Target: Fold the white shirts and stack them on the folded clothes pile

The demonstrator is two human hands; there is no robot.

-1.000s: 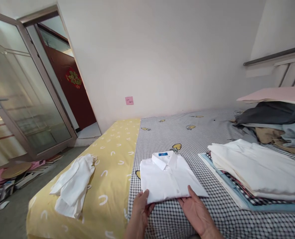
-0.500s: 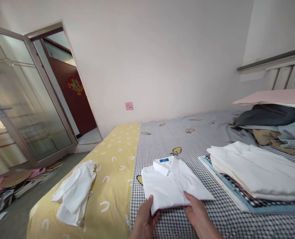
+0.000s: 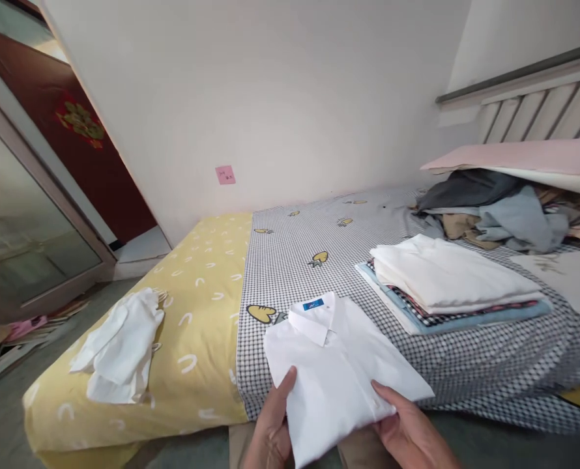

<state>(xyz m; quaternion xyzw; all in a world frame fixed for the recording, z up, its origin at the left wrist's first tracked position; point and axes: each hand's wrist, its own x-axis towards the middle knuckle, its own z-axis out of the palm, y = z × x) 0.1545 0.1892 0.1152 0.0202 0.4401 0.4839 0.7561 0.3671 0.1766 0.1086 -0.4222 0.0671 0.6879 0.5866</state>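
Observation:
A folded white shirt [image 3: 339, 371], collar away from me with a blue label inside it, is held between my two hands. My left hand [image 3: 275, 417] grips its near left side, thumb on top and fingers underneath. At the near right side my right hand [image 3: 407, 423] pinches it the same way. The shirt's near edge hangs past the bed's front edge, while its collar end is over the checked sheet [image 3: 300, 228]. To the right lies a stack of folded clothes [image 3: 456, 273], white on top.
A crumpled white garment [image 3: 124, 345] lies on the yellow part of the bed [image 3: 202, 326]. At the back right is a heap of clothes [image 3: 515, 208] under a pink board [image 3: 519, 156], below a radiator [image 3: 549, 111]. A glass door [image 3: 36, 215] stands at the left.
The shirt has come nearer to me, its near edge now past the bed's front edge. My view has tilted down and shifted right, showing more of the clothes heap.

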